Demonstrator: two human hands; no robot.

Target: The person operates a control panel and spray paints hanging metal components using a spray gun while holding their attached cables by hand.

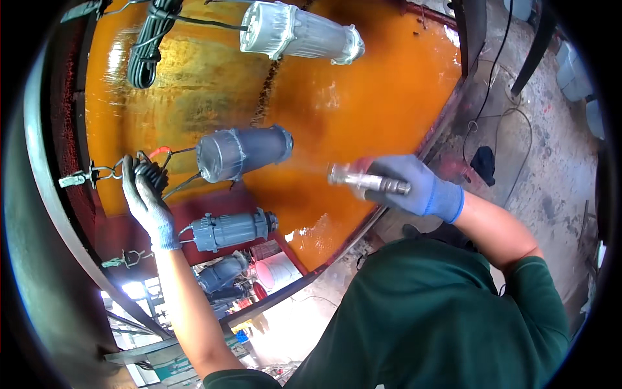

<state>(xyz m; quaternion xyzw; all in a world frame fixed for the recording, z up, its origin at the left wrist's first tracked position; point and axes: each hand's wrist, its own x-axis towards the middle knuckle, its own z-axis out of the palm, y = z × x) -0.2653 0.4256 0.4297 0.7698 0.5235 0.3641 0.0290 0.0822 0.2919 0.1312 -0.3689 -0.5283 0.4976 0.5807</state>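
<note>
My right hand (418,188), in a grey-blue knit glove, is closed around a metal spray gun (366,179). Its nozzle faces a grey submersible pump (243,154) hanging to the left, and a faint mist drifts between them. My left hand (148,204), gloved too, grips a dark coiled cable (151,174) at the pump's hanging end, beside a metal hook (110,172). Below hangs a second blue-grey pump (230,231). A paler, silvery pump (301,34) hangs at the top, next to a bundle of black cable (148,55).
An orange-coated booth wall (363,117) lies behind the pumps, edged by a dark red frame. A curved metal rail (48,139) with hooks runs down the left. Further pumps (222,272) and a pinkish-white bucket (277,270) show below. A hose (495,71) trails across the concrete floor at right.
</note>
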